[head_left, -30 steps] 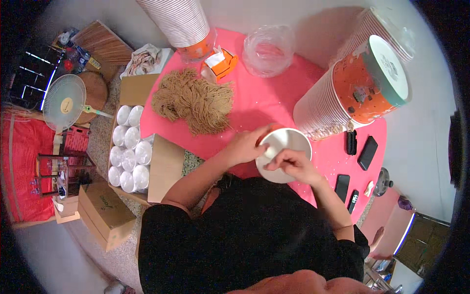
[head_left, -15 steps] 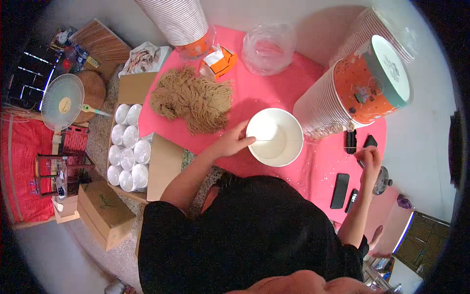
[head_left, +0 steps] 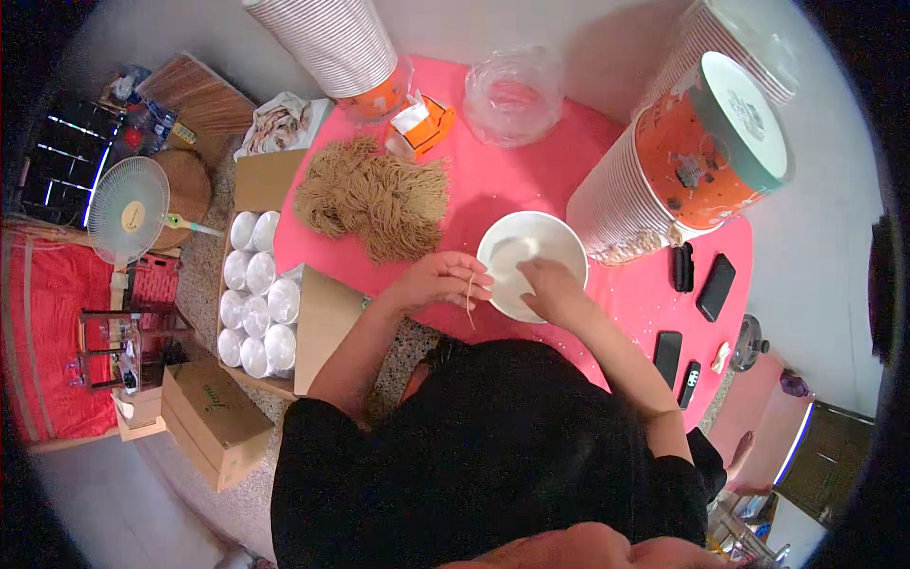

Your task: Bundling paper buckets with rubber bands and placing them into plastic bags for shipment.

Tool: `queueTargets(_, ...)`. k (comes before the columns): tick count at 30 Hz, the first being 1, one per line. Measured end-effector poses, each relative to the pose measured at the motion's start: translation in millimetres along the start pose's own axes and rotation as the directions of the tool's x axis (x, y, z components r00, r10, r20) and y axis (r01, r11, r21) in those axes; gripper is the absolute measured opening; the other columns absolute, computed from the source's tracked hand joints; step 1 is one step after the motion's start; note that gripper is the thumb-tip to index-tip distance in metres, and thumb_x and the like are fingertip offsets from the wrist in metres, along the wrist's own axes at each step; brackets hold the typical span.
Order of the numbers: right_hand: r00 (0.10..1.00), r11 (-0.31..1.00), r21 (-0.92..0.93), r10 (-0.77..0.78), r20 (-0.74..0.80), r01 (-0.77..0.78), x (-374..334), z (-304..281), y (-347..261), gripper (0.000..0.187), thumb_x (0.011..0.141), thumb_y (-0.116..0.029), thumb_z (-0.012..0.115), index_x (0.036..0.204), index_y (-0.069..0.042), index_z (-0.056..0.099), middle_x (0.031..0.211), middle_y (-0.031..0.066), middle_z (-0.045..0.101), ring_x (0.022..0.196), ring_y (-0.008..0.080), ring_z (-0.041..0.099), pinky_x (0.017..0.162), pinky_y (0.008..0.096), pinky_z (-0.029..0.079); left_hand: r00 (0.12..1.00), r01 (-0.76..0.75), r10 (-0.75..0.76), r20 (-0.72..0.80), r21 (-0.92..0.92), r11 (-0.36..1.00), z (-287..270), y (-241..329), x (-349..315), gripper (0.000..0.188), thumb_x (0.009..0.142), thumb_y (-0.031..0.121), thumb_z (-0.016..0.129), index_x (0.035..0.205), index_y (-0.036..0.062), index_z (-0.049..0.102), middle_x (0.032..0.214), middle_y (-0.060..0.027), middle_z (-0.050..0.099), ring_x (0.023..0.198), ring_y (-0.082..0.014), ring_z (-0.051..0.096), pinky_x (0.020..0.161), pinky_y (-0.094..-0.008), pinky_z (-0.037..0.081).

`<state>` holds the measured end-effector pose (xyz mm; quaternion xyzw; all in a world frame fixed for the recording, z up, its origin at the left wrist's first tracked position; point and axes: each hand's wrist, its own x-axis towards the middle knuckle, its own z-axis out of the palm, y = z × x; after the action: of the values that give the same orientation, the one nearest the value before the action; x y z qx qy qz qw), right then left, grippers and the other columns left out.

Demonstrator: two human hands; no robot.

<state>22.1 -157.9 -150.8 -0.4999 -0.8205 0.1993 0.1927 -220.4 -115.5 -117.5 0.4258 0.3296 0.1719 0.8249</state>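
Note:
A white paper tub (head_left: 500, 296) stands at the table's near edge, its opening facing up. To the left of its rim, my left hand (head_left: 438, 283) has its fingers bent around a thin tan string (head_left: 472, 305), whose end dangles below them. Over the tub's mouth reaches my right hand (head_left: 559, 292), with thumb and forefinger apart and nothing visible between them; its other fingers are partly hidden. A heap of tan strings (head_left: 379, 201) lies beyond my left hand. Right of the tub leans a tall stack of nested paper tubs (head_left: 684, 171) with an orange and green outermost one.
The pink table (head_left: 607, 133) also holds an orange tissue pack (head_left: 425, 131), a clear plastic bag (head_left: 513, 97), another tub stack (head_left: 332, 47) and two dark phones (head_left: 667, 357) (head_left: 717, 287). On the left, an open carton (head_left: 327, 327) contains several wrapped white cups.
My right hand has come from the table's right side to the tub. The string that stretched across the tub now hangs from my left hand, which has shifted slightly left off the rim.

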Motion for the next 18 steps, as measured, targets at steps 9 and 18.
queueTargets(9, 0.952, 0.863, 0.460, 0.076, 0.296, -0.211, -2, -4, 14, 0.018, 0.081, -0.022, 0.057, 0.082, -0.005, 0.060, 0.074, 0.0154, 0.061, 0.073, 0.0309, 0.062, 0.065, 0.0396, 0.046, 0.869, -0.140, 0.250, -0.426, 0.273, 0.952, -19, -34, 12, 0.019, 0.088, 0.018, 0.057, 0.094, 0.0009, 0.058, 0.077, -0.0050, 0.062, 0.063, -0.0126, 0.059, 0.051, -0.0233, 0.047)
queueTargets(18, 0.854, 0.950, 0.278, -0.023, 0.520, -0.144, -7, -34, -3, 0.016, 0.077, -0.021, 0.063, 0.082, -0.006, 0.062, 0.078, 0.0142, 0.063, 0.073, 0.0282, 0.062, 0.065, 0.0371, 0.047, 0.957, -0.217, 0.113, -0.267, -0.398, 0.891, -14, -25, 19, 0.013, 0.087, 0.013, 0.055, 0.093, 0.0019, 0.058, 0.069, -0.0016, 0.056, 0.049, -0.0064, 0.038, 0.043, -0.0200, 0.031)
